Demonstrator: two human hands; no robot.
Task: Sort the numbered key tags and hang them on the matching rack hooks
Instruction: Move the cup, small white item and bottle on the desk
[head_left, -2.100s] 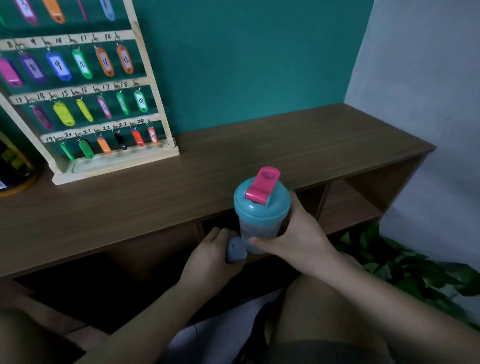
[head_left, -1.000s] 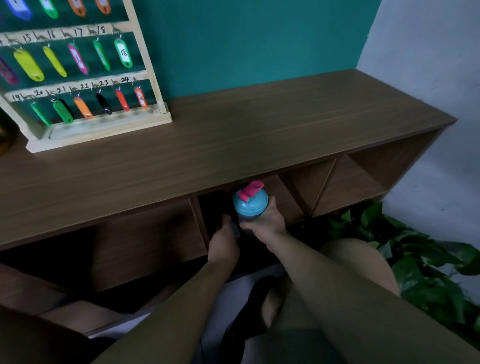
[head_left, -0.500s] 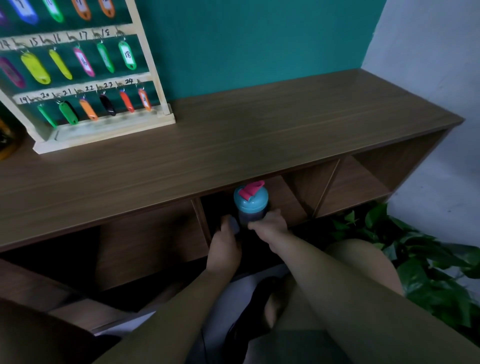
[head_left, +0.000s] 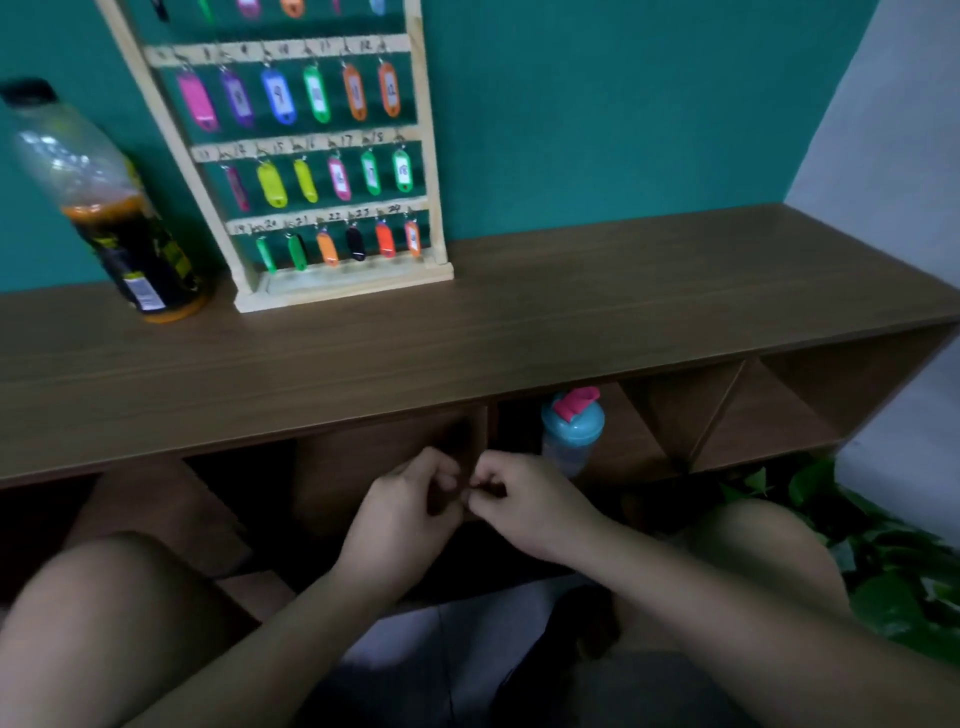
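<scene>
At eleven o'clock, key tags (head_left: 278, 98) are hung on every visible hook of the rack (head_left: 343, 288); little is judged left. Whether the curled left grip (head_left: 410, 501) and right grip (head_left: 524, 499) hold anything cannot be told.

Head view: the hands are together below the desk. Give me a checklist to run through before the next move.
1. Rack stands upright on the desk: ok.
2. Bottom row of tags, six hooks filled: ok.
3. Empty hook to fill: cannot tell, top row cropped.
4. Tag in grip: cannot tell; left hand and right hand curl together, nothing shows between.
5. Cup in the cubby, clear of both hands: ok.
</scene>
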